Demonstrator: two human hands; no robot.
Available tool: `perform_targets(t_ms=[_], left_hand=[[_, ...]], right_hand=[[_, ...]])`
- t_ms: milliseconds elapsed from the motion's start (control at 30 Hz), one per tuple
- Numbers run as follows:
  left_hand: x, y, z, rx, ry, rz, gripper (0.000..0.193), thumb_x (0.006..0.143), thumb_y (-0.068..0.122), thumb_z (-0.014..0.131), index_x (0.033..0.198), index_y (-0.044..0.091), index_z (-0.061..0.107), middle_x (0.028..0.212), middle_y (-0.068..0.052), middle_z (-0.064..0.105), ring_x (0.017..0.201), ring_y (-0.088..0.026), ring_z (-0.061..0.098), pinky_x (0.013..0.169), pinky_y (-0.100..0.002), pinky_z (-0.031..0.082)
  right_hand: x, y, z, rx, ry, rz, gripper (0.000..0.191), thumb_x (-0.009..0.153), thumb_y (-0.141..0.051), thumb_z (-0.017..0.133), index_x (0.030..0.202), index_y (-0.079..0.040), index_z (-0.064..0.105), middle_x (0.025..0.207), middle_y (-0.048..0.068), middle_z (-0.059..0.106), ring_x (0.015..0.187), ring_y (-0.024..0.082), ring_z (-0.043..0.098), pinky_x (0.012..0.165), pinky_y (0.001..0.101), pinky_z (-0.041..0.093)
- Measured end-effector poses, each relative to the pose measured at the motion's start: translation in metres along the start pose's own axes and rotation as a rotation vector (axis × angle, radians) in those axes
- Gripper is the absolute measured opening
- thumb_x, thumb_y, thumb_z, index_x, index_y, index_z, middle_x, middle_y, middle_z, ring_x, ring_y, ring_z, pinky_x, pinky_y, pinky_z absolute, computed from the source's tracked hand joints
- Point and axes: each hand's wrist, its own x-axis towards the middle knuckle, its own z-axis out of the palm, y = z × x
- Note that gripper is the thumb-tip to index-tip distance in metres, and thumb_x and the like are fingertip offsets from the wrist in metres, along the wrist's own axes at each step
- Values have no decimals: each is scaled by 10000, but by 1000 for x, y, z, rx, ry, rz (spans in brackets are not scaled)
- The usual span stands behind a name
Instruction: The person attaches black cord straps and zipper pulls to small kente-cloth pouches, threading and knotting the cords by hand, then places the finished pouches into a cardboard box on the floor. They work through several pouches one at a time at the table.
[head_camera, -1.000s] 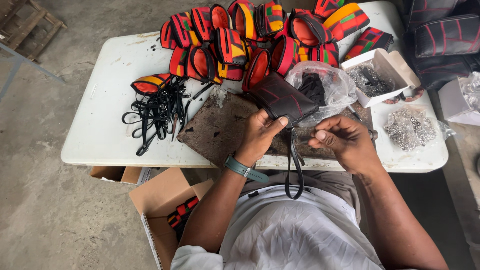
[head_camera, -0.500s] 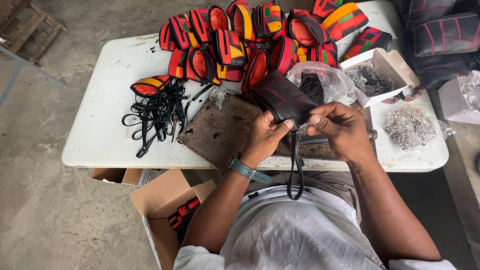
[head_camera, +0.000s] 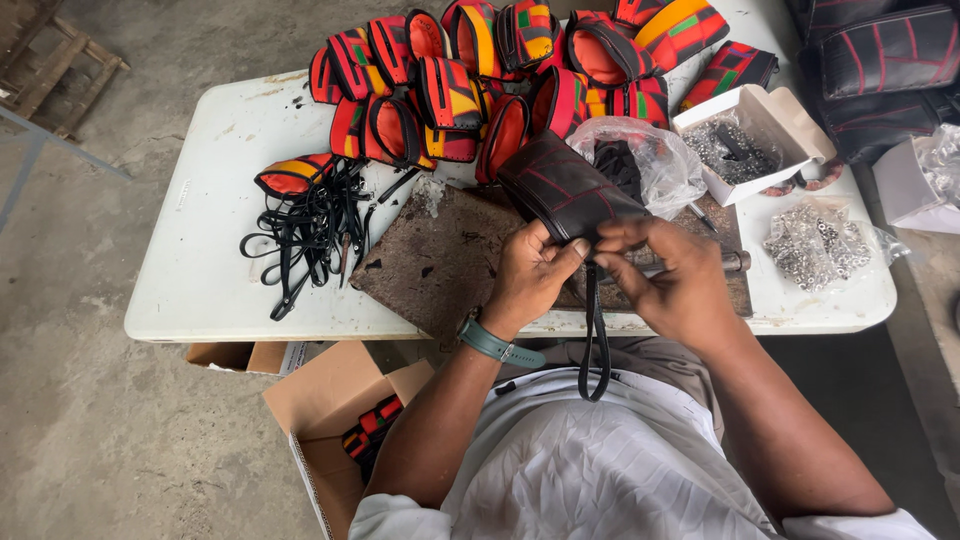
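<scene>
Head view: the left hand (head_camera: 530, 275) and right hand (head_camera: 665, 280) meet at the near table (head_camera: 200, 290) edge, fingers pinched shut on a black pouch (head_camera: 560, 185) with red stitching; its black strap (head_camera: 592, 340) hangs in a loop over the lap. An open white box (head_camera: 775, 115) at the right holds dark metal bits. A clear bag (head_camera: 650, 160) behind the pouch holds black pieces; another clear bag (head_camera: 825, 245) holds silver fittings. Below the table, an open cardboard box (head_camera: 330, 400) holds striped red pouches. More red pouches (head_camera: 470, 70) pile at the table's far edge, loose straps (head_camera: 300, 230) at its left.
</scene>
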Motion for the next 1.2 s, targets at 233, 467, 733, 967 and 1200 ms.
perform_targets(t_ms=[233,467,733,967,1200], left_hand=[[-10,28,8,76,-55,-45,309,1073,183,650,1299,-27,663,1159,-29,703,1048,-64,623,915,-254,538],[-14,49,20,256,-20,25,320,1073,234,630,1250,-31,659,1067,-46,740,992,-61,659,852,-248,553],[-17,64,24,517,-17,118,279,1058,234,647,1230,15,672,1026,-120,766,938,-148,717,820,-304,565],[-27,69,20,650,-42,234,269,1034,238,677,1195,22,684,1063,-150,738,964,-280,733,849,-377,566],[-34,49,19,517,-21,75,207,1004,201,714,1065,3,718,893,-78,749,811,-151,709,744,-316,562]], right_hand=[[-3,-2,3,-56,103,56,441,876,-54,843,1196,-15,542,1002,96,786,1018,183,775,889,292,571],[-8,5,2,-14,97,43,413,880,-60,839,1192,-18,571,993,100,788,1003,168,776,851,261,572],[-10,5,1,-66,104,13,426,848,-63,862,1172,-18,589,989,89,782,994,166,771,842,265,566],[-4,-4,-4,97,49,81,418,819,-46,855,1184,2,658,1133,126,718,951,186,747,853,295,575],[9,-17,-17,-105,-108,-111,443,794,-99,836,1210,-35,700,1295,159,674,1012,278,726,860,375,567]])
